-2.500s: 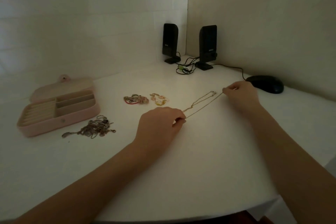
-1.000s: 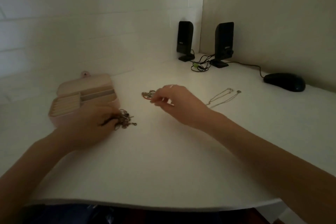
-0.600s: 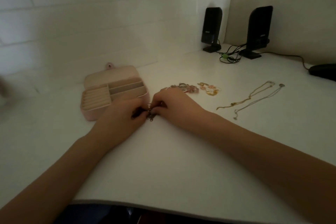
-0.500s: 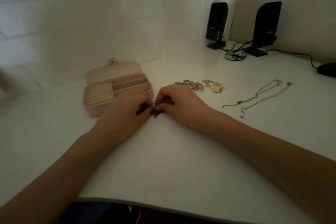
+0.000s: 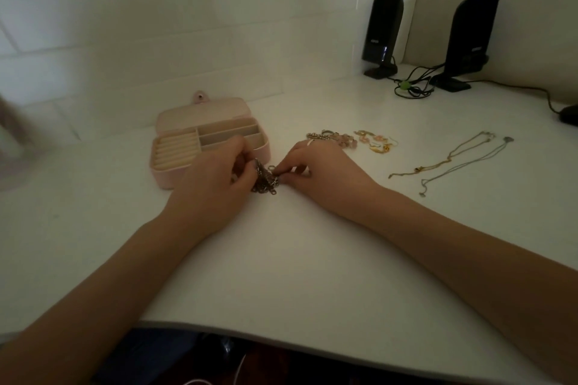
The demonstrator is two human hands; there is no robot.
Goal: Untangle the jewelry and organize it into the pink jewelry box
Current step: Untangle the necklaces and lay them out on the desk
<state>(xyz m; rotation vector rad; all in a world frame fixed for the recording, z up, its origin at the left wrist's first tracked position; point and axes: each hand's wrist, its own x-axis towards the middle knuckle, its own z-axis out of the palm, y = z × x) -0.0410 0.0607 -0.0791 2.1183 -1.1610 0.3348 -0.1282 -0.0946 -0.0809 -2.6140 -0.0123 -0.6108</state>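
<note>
Both hands are down on the white desk (image 5: 281, 259), working right in front of the pink jewelry box (image 5: 175, 170). The box lies open, its lid flat behind it, ring rolls on its left side and long slots on its right. Just off the box's front right corner sits the tangled clump of chains (image 5: 265, 180), dark and knotted. The left hand (image 5: 215, 184) has its fingers curled in, pinching the clump's near side; the right hand (image 5: 322, 175) meets it from the other side, fingertips bent and nipping a small ring at the edge of the clump. To the right of the box, beyond the right hand, lies a beaded bracelet (image 5: 331, 137), then a little heap of gold earrings (image 5: 377, 142). Further right of the box, two thin necklaces (image 5: 450, 159) are stretched out side by side, apart from each other. Far behind the box to the right stand two black speakers (image 5: 383, 34), cables bundled between them.
</note>
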